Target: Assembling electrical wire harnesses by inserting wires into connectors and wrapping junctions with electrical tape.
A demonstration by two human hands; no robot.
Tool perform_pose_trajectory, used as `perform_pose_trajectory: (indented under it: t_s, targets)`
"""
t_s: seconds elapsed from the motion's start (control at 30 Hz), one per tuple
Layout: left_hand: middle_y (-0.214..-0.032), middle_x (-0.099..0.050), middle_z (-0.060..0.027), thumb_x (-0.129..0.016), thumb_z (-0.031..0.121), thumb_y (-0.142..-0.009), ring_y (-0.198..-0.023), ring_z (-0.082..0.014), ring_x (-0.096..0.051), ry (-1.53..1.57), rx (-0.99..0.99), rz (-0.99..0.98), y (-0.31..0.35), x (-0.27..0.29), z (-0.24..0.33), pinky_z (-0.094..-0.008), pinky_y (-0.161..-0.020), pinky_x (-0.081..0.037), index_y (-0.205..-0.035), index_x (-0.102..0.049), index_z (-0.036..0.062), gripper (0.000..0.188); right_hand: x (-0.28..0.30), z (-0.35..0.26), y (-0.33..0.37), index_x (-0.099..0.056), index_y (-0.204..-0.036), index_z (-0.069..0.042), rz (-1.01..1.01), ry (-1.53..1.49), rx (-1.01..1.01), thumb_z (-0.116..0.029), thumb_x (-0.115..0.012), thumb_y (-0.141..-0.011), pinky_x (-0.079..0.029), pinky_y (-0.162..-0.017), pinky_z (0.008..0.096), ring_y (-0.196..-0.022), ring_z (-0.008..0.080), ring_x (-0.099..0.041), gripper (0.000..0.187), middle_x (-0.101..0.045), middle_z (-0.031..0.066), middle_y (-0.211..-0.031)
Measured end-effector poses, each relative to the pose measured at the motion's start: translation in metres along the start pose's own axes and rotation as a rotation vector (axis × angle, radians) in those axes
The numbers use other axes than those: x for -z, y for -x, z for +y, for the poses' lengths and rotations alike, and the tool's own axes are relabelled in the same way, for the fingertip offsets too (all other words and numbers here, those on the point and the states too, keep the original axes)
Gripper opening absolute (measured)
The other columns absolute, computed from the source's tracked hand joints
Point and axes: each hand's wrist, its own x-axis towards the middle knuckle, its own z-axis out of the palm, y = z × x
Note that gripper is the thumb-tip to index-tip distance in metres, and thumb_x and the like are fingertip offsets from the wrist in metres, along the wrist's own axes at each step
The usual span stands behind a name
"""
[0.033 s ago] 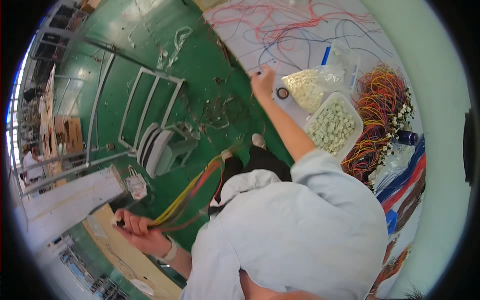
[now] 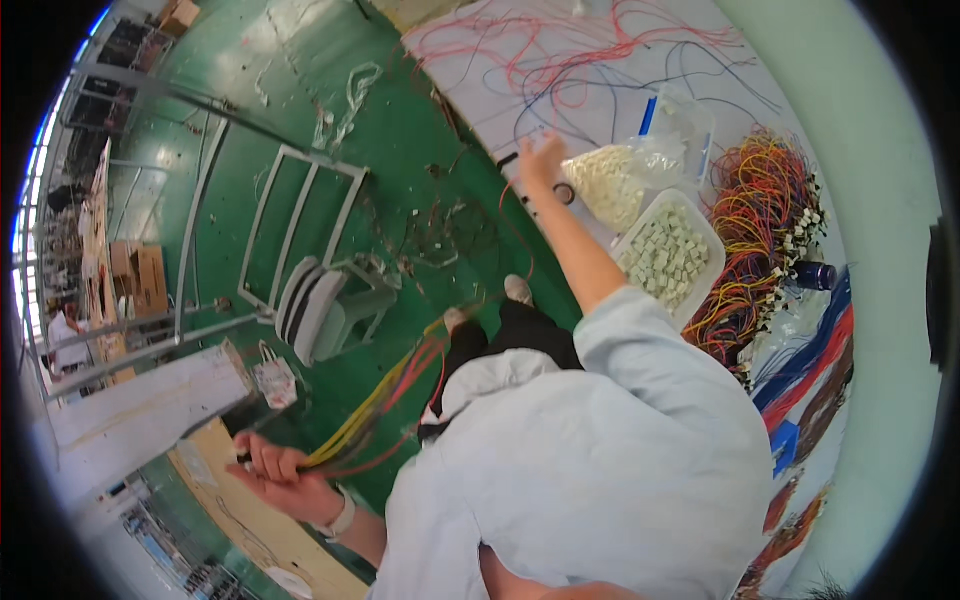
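Note:
My left hand (image 2: 285, 480) is closed around one end of a bundle of yellow, red and dark wires (image 2: 350, 438). A small dark and pale tip shows past its fingers, too small to make out. The loose length of the bundle hangs over the floor by my legs, blurred. Over the table's left edge, my right hand (image 2: 542, 162) has its fingers apart with nothing visible in them. A small black piece (image 2: 507, 159) lies at the edge just left of it. Close to its wrist is a black tape roll (image 2: 565, 193).
On the white table (image 2: 480, 95) are loose red and blue wires (image 2: 560, 70), a bag of cream connectors (image 2: 605, 180), a tub of pale connectors (image 2: 665, 250) and a wire pile (image 2: 760, 220). A grey stool (image 2: 345, 310) and metal frame (image 2: 290, 220) stand on the green floor.
My right hand has shifted right, off the small black piece at the table edge, and its fingers have spread. My left hand still grips the wires, slightly lower; their loose length has swung a little.

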Motion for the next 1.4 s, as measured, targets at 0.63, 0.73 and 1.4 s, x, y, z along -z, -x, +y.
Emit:
perform_pose_trajectory:
  t_s: [0.63,0.73,1.4]
  targets:
    - [-0.097,-0.068,-0.0092,-0.043,0.030,-0.099,-0.066,-0.0098,-0.060,-0.866,1.087,-0.005,-0.119,0.088,-0.174,-0.0212,-0.052,-0.048,-0.121,-0.054,-0.0042,0.042,0.232,-0.145,0.110,-0.054,-0.088,-0.005,-1.689,-1.252,-0.653,-0.013,-0.057,-0.089,-0.025,-0.040,0.0202,-0.047,0.0036,-0.038,0.009,-0.045,-0.0037,-0.061]
    - [-0.062,-0.053,0.0030,-0.043,0.029,-0.099,-0.050,-0.0051,-0.041,-0.736,1.043,0.031,-0.121,0.072,-0.184,-0.0196,-0.040,-0.033,-0.116,-0.057,-0.0014,0.038,0.251,-0.118,0.110,-0.059,-0.090,-0.002,-1.717,-1.129,-0.547,-0.013,-0.060,-0.087,-0.024,-0.040,0.0202,-0.047,0.0023,-0.038,0.012,-0.050,-0.0020,-0.063]
    - [-0.061,-0.024,0.0014,-0.038,0.019,-0.099,-0.053,-0.0115,-0.024,-0.378,0.079,0.026,-0.272,0.085,0.141,-0.0271,-0.048,-0.022,-0.072,-0.040,0.0065,0.029,0.340,0.218,0.260,-0.048,-0.056,-0.010,-1.197,0.078,-1.408,-0.015,-0.065,-0.082,-0.019,-0.033,0.0255,-0.035,0.0081,-0.031,0.032,-0.036,-0.0024,-0.046]
